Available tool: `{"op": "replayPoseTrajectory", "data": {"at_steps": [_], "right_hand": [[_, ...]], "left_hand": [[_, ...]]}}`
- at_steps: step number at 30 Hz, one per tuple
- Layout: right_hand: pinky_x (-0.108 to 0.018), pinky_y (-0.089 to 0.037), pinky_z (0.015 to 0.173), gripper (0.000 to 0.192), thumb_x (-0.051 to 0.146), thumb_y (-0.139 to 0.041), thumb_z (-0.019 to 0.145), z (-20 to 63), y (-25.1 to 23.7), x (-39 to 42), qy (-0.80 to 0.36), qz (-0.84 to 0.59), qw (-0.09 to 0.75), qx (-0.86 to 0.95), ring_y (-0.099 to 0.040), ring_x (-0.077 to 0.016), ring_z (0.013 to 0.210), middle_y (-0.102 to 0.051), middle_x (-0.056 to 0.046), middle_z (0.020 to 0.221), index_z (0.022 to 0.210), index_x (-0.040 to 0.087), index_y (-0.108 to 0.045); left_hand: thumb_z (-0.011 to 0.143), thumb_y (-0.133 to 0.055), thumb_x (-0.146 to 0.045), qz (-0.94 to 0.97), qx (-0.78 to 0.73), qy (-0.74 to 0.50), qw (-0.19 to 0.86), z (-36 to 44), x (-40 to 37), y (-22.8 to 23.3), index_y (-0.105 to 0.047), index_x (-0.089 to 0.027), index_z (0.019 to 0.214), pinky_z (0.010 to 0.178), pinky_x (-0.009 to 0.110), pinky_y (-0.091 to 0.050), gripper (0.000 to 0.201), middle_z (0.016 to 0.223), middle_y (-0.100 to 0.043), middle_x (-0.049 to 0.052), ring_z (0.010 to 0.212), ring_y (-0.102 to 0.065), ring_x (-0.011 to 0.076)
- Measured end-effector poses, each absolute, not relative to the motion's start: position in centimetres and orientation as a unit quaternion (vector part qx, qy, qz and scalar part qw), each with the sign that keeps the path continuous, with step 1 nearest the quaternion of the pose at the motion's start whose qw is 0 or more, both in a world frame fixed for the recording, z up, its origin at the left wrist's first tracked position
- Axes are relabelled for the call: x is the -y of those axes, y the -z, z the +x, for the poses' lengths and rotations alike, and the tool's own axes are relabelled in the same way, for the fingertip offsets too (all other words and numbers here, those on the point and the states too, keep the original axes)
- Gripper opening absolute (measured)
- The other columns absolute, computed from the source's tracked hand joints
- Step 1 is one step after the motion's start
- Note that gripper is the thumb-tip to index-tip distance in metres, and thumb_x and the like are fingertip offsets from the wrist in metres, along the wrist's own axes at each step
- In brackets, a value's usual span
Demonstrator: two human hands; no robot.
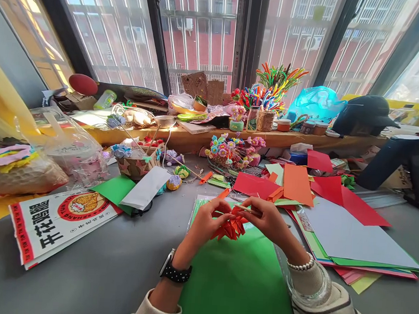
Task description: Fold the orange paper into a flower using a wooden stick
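My left hand [211,221] is closed on a red-orange folded paper flower [229,230], its thumb and fingers pinching the upper left side. The flower has many pointed petals and hangs over a green sheet [239,277]. With its fingertips, my right hand [265,217] pinches a thin pale stick [246,209] that lies against the flower's top. Whether the stick's end enters the paper is hidden by my fingers. Both hands are close together above the sheet's far end.
Coloured paper sheets [361,235] are stacked at the right, with red and orange pieces [297,185] beyond. At the left lie a printed paper bag [63,224] and a white strip [146,187]. Behind stand a flower basket [138,164], beaded flowers [231,151] and a crowded ledge [193,136].
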State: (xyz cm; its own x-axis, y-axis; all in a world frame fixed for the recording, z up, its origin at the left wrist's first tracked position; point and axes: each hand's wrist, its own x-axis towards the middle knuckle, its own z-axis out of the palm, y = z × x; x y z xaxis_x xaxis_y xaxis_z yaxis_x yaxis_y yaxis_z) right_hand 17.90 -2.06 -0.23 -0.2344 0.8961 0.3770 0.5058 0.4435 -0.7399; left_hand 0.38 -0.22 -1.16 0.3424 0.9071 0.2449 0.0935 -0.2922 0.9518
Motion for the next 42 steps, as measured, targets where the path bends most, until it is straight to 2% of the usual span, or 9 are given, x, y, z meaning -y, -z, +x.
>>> {"op": "replayPoseTrajectory", "data": {"at_steps": [3,9,12,16,20,23,27,34,42], "right_hand": [[-0.019,-0.022,0.039,0.023,0.037,-0.053,0.079,17.7,0.3,2.1,-0.238,-0.463,0.411,0.749,-0.03,-0.0065,0.044,-0.041,0.005,0.051,0.074,0.015,-0.055],[-0.018,-0.027,0.038,0.022,0.037,-0.052,0.079,17.2,0.7,2.2,-0.261,-0.449,0.426,0.741,-0.034,-0.0058,0.042,-0.042,0.006,0.049,0.076,0.015,-0.055],[-0.018,-0.032,0.04,0.023,0.038,-0.053,0.078,17.3,0.6,2.3,-0.27,-0.439,0.421,0.746,-0.041,-0.0072,0.044,-0.049,0.004,0.052,0.078,0.016,-0.057],[-0.019,-0.035,0.042,0.021,0.037,-0.056,0.075,17.7,0.3,2.3,-0.283,-0.42,0.407,0.76,-0.046,-0.0084,0.048,-0.056,0.002,0.059,0.08,0.017,-0.059],[-0.018,-0.034,0.041,0.018,0.035,-0.056,0.075,17.7,0.2,2.3,-0.313,-0.424,0.404,0.748,-0.044,-0.0073,0.046,-0.055,0.002,0.059,0.078,0.017,-0.056],[-0.018,-0.037,0.045,0.016,0.032,-0.056,0.076,17.6,0.2,2.4,-0.345,-0.413,0.409,0.737,-0.047,-0.0077,0.051,-0.058,0.001,0.067,0.079,0.016,-0.054],[-0.018,-0.036,0.044,0.014,0.03,-0.056,0.076,17.6,0.0,2.5,-0.326,-0.411,0.399,0.752,-0.046,-0.0075,0.052,-0.057,0.001,0.068,0.079,0.016,-0.055],[-0.019,-0.04,0.048,0.013,0.027,-0.056,0.075,17.5,0.1,2.5,-0.312,-0.423,0.413,0.743,-0.05,-0.0094,0.057,-0.059,-0.001,0.073,0.083,0.017,-0.056],[-0.021,-0.041,0.053,0.009,0.024,-0.054,0.075,17.3,0.0,2.6,-0.291,-0.42,0.434,0.742,-0.051,-0.0113,0.061,-0.059,-0.002,0.075,0.08,0.018,-0.055]], "left_hand": [[0.065,-0.064,-0.029,0.699,-0.379,-0.428,0.43,0.1,0.3,0.5,-0.062,-0.017,0.069,0.065,0.025,-0.046,0.012,0.069,-0.06,0.002,0.067,-0.056,0.0147],[0.065,-0.064,-0.03,0.71,-0.365,-0.39,0.458,-0.2,0.1,0.0,-0.064,-0.017,0.069,0.059,0.023,-0.044,0.013,0.067,-0.061,0.002,0.065,-0.056,0.0145],[0.064,-0.065,-0.029,0.706,-0.361,-0.387,0.47,-0.2,0.1,-0.1,-0.064,-0.016,0.065,0.058,0.022,-0.044,0.013,0.066,-0.06,0.002,0.063,-0.055,0.0138],[0.062,-0.067,-0.028,0.688,-0.36,-0.39,0.495,-0.2,0.2,-0.1,-0.063,-0.015,0.064,0.057,0.021,-0.043,0.014,0.067,-0.059,0.002,0.061,-0.056,0.0133],[0.062,-0.067,-0.028,0.658,-0.361,-0.379,0.541,-0.3,0.2,0.0,-0.06,-0.014,0.066,0.055,0.021,-0.044,0.016,0.066,-0.058,0.001,0.059,-0.056,0.0123],[0.063,-0.067,-0.027,0.637,-0.353,-0.363,0.581,-0.5,0.2,0.0,-0.059,-0.014,0.068,0.056,0.021,-0.045,0.016,0.065,-0.058,0.0,0.06,-0.057,0.0121],[0.063,-0.067,-0.027,0.611,-0.352,-0.349,0.618,-0.6,0.2,0.0,-0.057,-0.014,0.068,0.059,0.023,-0.048,0.017,0.068,-0.059,0.001,0.064,-0.058,0.013],[0.067,-0.064,-0.03,0.667,-0.342,-0.363,0.553,-0.6,0.0,0.3,-0.057,-0.013,0.074,0.066,0.027,-0.048,0.02,0.073,-0.06,0.003,0.071,-0.059,0.0155],[0.069,-0.063,-0.028,0.69,-0.356,-0.381,0.502,-0.3,0.2,0.1,-0.056,-0.014,0.073,0.068,0.026,-0.048,0.016,0.073,-0.057,0.001,0.072,-0.057,0.0137]]}}
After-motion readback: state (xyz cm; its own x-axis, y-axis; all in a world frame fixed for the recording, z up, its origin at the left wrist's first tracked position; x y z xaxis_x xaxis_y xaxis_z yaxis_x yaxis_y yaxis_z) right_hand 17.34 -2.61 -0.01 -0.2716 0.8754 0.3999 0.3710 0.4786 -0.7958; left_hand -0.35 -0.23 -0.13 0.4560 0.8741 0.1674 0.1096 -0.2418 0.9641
